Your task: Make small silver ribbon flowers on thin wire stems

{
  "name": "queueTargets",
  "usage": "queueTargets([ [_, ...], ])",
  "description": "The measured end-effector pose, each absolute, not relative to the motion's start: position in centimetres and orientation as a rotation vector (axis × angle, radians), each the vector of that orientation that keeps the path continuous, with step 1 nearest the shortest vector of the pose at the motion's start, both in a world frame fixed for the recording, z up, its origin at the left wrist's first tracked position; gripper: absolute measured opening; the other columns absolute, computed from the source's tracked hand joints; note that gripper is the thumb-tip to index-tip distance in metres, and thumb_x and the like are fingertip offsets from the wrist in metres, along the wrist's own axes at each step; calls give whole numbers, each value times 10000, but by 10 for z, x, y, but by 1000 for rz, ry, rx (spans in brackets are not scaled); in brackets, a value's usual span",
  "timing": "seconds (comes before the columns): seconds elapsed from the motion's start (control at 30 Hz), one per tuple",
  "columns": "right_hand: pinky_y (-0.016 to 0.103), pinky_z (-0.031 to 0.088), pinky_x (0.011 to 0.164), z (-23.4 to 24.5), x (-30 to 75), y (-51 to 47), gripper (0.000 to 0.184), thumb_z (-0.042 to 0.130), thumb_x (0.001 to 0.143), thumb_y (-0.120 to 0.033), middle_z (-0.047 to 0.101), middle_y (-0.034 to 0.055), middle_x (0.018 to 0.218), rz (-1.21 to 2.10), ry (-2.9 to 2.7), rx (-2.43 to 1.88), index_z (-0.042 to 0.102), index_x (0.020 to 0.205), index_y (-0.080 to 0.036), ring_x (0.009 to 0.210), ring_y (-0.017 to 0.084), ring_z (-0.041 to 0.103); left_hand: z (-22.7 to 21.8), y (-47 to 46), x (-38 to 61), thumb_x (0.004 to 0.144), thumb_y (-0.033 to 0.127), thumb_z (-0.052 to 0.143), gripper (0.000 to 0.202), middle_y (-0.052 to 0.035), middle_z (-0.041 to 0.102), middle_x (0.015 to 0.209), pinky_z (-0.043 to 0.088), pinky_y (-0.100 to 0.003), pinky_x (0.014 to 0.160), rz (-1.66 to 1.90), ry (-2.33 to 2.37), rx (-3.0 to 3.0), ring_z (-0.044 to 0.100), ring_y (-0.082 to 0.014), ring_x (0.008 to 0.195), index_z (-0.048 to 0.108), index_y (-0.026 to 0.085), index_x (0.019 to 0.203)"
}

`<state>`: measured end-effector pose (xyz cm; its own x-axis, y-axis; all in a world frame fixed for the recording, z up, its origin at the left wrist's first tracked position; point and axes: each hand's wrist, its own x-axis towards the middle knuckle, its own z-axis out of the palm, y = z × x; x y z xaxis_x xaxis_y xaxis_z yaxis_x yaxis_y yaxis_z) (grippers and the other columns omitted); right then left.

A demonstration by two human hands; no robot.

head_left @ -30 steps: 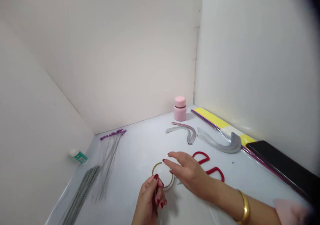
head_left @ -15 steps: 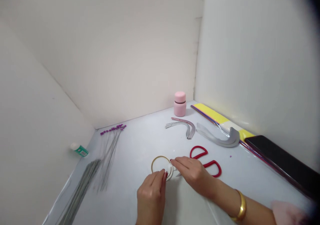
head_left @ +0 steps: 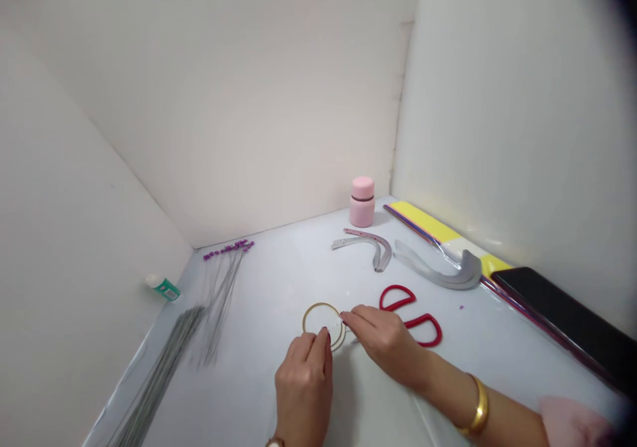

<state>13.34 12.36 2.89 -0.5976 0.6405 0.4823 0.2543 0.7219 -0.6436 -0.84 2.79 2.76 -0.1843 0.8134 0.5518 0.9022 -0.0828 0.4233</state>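
My left hand is closed in a pinch at the lower middle, its fingertips at the near side of a thin gold-rimmed ring that looks like a tape roll. From the right, my right hand pinches close to the ring's right edge. A small, thin white strip spans the gap between the two sets of fingertips, over the ring. Red-handled scissors lie just beyond my right hand, their blades mostly hidden beneath it.
Purple-tipped wire stems and a bundle of grey wires lie on the left, near a green-and-white tube. Behind are a pink jar and curled strips. On the right are a clear curled sheet, yellow packet and black phone.
The view has shifted slightly. My left fingertips have moved a little up over the ring, and more of the white strip shows between the hands. Both hands stay pinched.
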Motion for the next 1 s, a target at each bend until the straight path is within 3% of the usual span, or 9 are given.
queueTargets([
  [0.2,230,440,571,36,122,112,136,540,805,-263,627,32,715,1358,-1859,-896,617,778,-155,649,142,580,26,30,-11,829,184,474,198,-72,640,745,421,-296,635,-1385,-2301,-1933,582,-194,681,669,172,866],
  [0.33,205,385,482,33,118,109,164,593,749,-308,585,-7,593,1728,-1570,-976,564,757,-146,521,105,529,32,33,-9,804,218,509,165,-69,671,752,462,-271,614,-1619,-2505,-1844,618,-184,669,662,160,822],
  [0.47,199,383,521,34,118,109,206,630,708,-306,622,10,640,1964,-1339,-965,517,776,-147,549,92,543,33,36,-4,794,237,515,172,-61,708,716,496,-246,597,-1881,-2694,-1753,646,-175,648,665,152,789],
  [0.67,175,348,501,39,120,108,204,636,687,-263,639,19,656,2114,-1166,-958,498,778,-145,529,72,528,34,38,-2,767,240,547,161,-70,708,760,476,-257,673,-2146,-2761,-1661,630,-180,712,666,138,804],
  [1.0,175,259,428,31,115,106,190,640,694,-271,504,-81,483,1960,-1178,-1010,490,731,-162,406,43,385,33,39,6,701,236,625,142,-51,668,703,450,-240,601,-2502,-2793,-1629,575,-159,645,655,122,781],
])
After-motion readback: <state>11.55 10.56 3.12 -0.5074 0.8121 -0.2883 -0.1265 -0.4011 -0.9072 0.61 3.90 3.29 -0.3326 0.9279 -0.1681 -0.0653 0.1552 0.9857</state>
